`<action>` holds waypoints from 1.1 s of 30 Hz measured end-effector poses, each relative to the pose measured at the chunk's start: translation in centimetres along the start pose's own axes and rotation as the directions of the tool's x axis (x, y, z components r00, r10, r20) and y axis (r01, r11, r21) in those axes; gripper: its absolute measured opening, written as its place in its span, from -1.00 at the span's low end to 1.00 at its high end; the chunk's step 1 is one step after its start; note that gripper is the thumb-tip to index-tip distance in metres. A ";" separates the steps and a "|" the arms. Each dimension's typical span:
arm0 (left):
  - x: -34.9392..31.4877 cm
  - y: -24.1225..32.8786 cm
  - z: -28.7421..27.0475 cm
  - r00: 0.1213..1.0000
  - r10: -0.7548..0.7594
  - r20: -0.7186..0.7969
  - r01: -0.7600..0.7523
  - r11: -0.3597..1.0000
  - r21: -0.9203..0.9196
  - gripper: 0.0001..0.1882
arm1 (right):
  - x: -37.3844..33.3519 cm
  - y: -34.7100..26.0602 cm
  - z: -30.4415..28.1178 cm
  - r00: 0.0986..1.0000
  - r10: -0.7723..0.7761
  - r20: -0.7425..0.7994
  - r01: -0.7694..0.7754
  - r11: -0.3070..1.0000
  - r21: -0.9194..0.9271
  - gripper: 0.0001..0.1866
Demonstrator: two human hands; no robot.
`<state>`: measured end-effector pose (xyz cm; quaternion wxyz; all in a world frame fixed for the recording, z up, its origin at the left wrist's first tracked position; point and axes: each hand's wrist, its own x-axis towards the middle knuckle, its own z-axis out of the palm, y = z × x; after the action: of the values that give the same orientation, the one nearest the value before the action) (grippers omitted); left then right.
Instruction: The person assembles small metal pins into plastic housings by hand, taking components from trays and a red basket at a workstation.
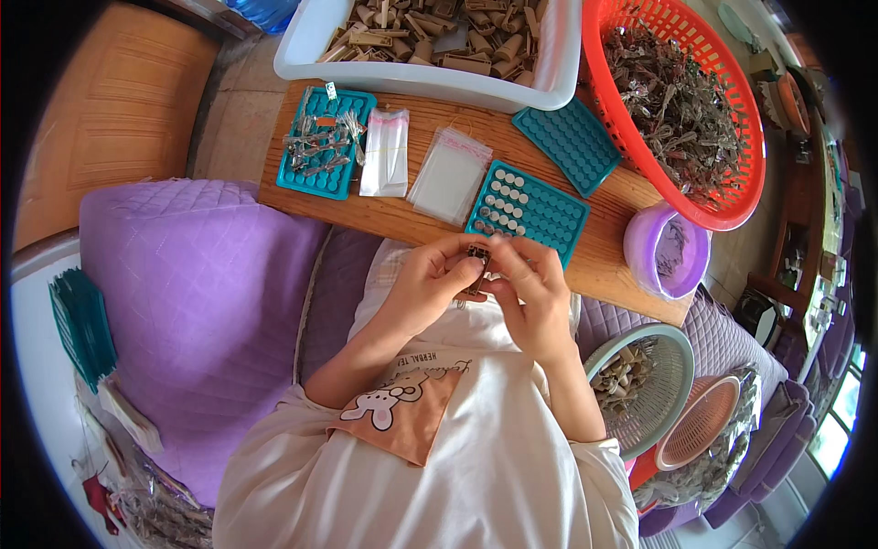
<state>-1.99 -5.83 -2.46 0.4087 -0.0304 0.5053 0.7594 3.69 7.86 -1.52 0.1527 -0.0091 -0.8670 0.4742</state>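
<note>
- The left hand (430, 282) grasps a small dark brown part (475, 273), its thumb pressed along the near face and its fingers curled behind.
- The right hand (532, 295) grips the same part from the right, thumb and fingertips bent in; its exact contact points are partly hidden.
- The part is therefore between the two hands, in front of the person's white shirt (512, 412) and at the near edge of the wooden surface (366, 211).
- Just beyond the hands, a teal tray (558, 217) has pale round pieces (506, 188) in the wells of its left portion.
- Ahead and slightly left of the hands lies a stack of clear sleeves (446, 174); farther left is a banded bundle of clear bags (385, 160).
- To the right of the hands, a purple bowl (640, 249) stands near the surface's end, with thin dark pieces inside.
- Nearer the body on the right, a grey basket (683, 393) holds tan pieces.
- Farther ahead to the right is a second teal tray (572, 145).
- Far left on the surface, a third teal tray (305, 174) carries small wrapped pieces.
- Farthest off are a red basket (599, 69) heaped with dark wrapped pieces, ahead right, and a white tub (421, 85) of tan parts, straight ahead.
</note>
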 end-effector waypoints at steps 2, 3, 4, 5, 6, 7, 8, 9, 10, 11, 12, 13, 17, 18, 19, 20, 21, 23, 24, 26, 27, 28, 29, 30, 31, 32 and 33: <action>-0.4 0.2 -0.2 0.997 -0.070 0.014 0.069 0.997 0.021 -0.72 | 0.1 0.8 -0.4 0.992 0.106 -0.064 -0.106 0.994 -0.004 -0.60; -0.4 0.2 -0.3 0.998 -0.069 0.014 0.069 0.997 0.022 -0.72 | 0.2 1.3 -0.5 0.969 0.209 -0.130 -0.211 0.977 -0.003 -0.61; -0.5 0.2 -0.5 0.997 -0.079 0.022 0.078 0.996 0.046 -0.72 | 0.3 1.9 -0.5 0.946 0.284 -0.154 -0.291 0.956 -0.027 -0.69; -0.5 0.3 -0.6 0.996 -0.088 0.030 0.086 0.994 0.069 -0.72 | 0.2 2.7 -0.3 0.947 0.283 -0.154 -0.291 0.956 -0.027 -0.69; -0.5 0.3 -0.6 0.996 -0.088 0.030 0.086 0.994 0.070 -0.72 | 0.1 3.6 -0.2 0.960 0.237 -0.149 -0.260 0.952 -0.163 -0.72; -0.5 0.4 -0.7 0.995 -0.097 0.037 0.094 0.992 0.087 -0.72 | 0.1 4.1 -0.1 0.972 0.192 -0.138 -0.225 0.929 -0.295 -0.75; -0.5 0.5 -0.6 0.993 -0.106 0.043 0.101 0.989 0.105 -0.73 | 0.2 4.3 0.0 0.972 0.192 -0.138 -0.226 0.928 -0.295 -0.75; -0.6 0.6 -0.6 0.993 -0.106 0.042 0.101 0.989 0.105 -0.73 | 0.4 4.4 0.2 0.975 0.170 -0.140 -0.210 0.911 -0.354 -0.79; -0.6 0.7 -0.4 0.992 -0.113 0.050 0.106 0.987 0.117 -0.73 | 0.5 4.4 0.4 0.979 0.149 -0.141 -0.194 0.891 -0.411 -0.83; -0.6 0.7 -0.3 0.991 -0.120 0.058 0.112 0.985 0.130 -0.74 | 0.5 4.4 0.5 0.979 0.149 -0.140 -0.194 0.891 -0.410 -0.83; -0.6 0.7 -0.4 0.991 -0.118 0.056 0.110 0.985 0.130 -0.74 | 0.5 4.4 0.6 0.979 0.159 -0.127 -0.198 0.891 -0.408 -0.86; -0.7 0.7 -0.4 0.991 -0.113 0.066 0.103 0.986 0.132 -0.74 | 0.5 4.4 0.6 0.979 0.170 -0.115 -0.203 0.891 -0.406 -0.88; -0.7 0.8 -0.4 0.991 -0.105 0.082 0.093 0.986 0.139 -0.71 | 0.8 3.7 0.4 0.971 0.194 -0.142 -0.233 0.906 -0.354 -0.92; -0.8 0.8 -0.3 0.991 -0.106 0.082 0.094 0.986 0.137 -0.71 | 0.8 2.8 0.2 0.970 0.183 -0.160 -0.219 0.943 -0.252 -0.90; -0.8 0.9 -0.2 0.993 -0.094 0.077 0.084 0.989 0.124 -0.71 | 0.7 2.0 0.0 0.969 0.173 -0.178 -0.200 0.969 -0.147 -0.88; -0.9 0.9 -0.1 0.994 -0.082 0.072 0.074 0.991 0.110 -0.70 | 0.5 1.2 0.0 0.969 0.174 -0.177 -0.201 0.969 -0.147 -0.88; -1.0 0.8 0.0 0.994 -0.083 0.073 0.075 0.991 0.110 -0.70 | 0.4 0.5 0.1 0.981 0.066 -0.181 -0.090 0.988 -0.127 -0.86; -1.1 0.7 0.1 0.994 -0.065 0.092 0.053 0.991 0.121 -0.71 | -0.3 -0.3 0.5 0.982 -0.042 -0.187 0.022 0.994 -0.108 -0.83; -1.1 0.5 0.2 0.993 -0.065 0.094 0.053 0.991 0.121 -0.71 | -0.7 -0.5 0.9 0.984 -0.044 -0.175 0.032 0.997 -0.072 -0.82; -1.1 0.2 0.3 0.991 -0.029 0.134 0.011 0.991 0.134 -0.73 | -1.1 -0.4 1.4 0.982 -0.055 -0.181 0.048 0.998 -0.042 -0.82; -1.1 0.2 0.3 0.991 -0.029 0.132 0.011 0.991 0.133 -0.73 | -1.2 -0.4 1.4 0.982 -0.055 -0.179 0.049 0.998 -0.040 -0.82; -1.1 0.1 0.2 0.990 -0.041 0.134 0.018 0.986 0.165 -0.72 | -1.3 -0.3 1.4 0.984 -0.046 -0.172 0.042 0.999 -0.024 -0.82; -1.2 0.1 0.2 0.989 -0.053 0.136 0.025 0.980 0.196 -0.71 | -1.3 -0.3 1.4 0.986 -0.036 -0.165 0.036 0.999 -0.007 -0.83; -1.2 0.0 0.2 0.989 -0.052 0.135 0.025 0.980 0.195 -0.71 | -1.4 -0.2 1.3 0.986 -0.037 -0.164 0.037 0.999 -0.007 -0.83; -1.3 -0.1 0.2 0.990 -0.066 0.122 0.038 0.975 0.221 -0.70 | -1.5 -0.2 1.2 0.992 -0.019 -0.127 0.022 1.000 0.023 -0.84; -1.3 -0.1 0.2 0.991 -0.081 0.109 0.052 0.968 0.246 -0.69 | -1.5 -0.1 1.1 0.996 -0.001 -0.090 0.006 0.999 0.051 -0.85; -1.3 -0.1 0.2 0.991 -0.080 0.109 0.051 0.968 0.245 -0.69 | -1.6 0.0 1.0 0.996 -0.002 -0.089 0.007 0.999 0.051 -0.85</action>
<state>-0.93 -6.40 -1.83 0.4633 0.0478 0.5676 0.6789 4.93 6.78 -2.39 0.1925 -0.0245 -0.8470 0.4949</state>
